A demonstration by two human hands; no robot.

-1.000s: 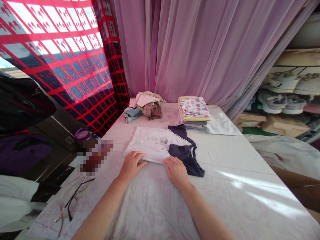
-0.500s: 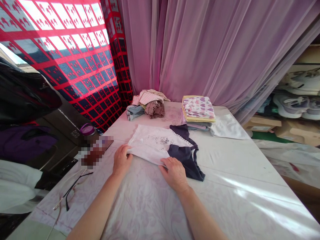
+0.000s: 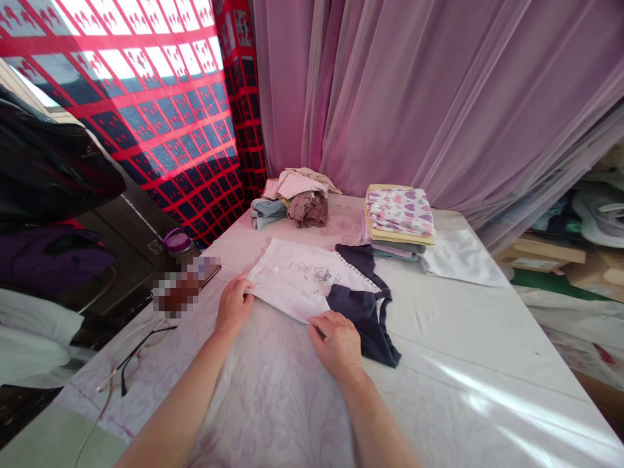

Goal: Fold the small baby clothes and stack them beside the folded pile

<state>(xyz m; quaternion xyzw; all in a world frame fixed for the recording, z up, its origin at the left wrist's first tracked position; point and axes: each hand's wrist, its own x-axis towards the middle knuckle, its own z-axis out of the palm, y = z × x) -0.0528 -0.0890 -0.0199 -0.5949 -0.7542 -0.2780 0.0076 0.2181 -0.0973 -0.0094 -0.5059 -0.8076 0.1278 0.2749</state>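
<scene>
A white T-shirt (image 3: 287, 273) with dark navy sleeves and a small line drawing on its front lies sideways on the table, its neck to the right. My left hand (image 3: 234, 304) pinches the hem at the shirt's left corner between thumb and fingers. At the near side edge, close to the dark sleeve, my right hand (image 3: 336, 341) has its fingers curled on the cloth, gripping it. The cloth between both hands lies fairly flat.
Behind the shirt are a loose heap of clothes (image 3: 305, 198) and a folded stack (image 3: 400, 214), beside a white cloth (image 3: 461, 257). At left lie eyeglasses (image 3: 127, 364), a cable and a blurred item, near a purple-lidded container (image 3: 178, 242). Curtains (image 3: 390, 91) hang behind.
My right hand's fingers have curled in more on the shirt's near edge. The shirt lies almost as before, and the camera view has shifted slightly.
</scene>
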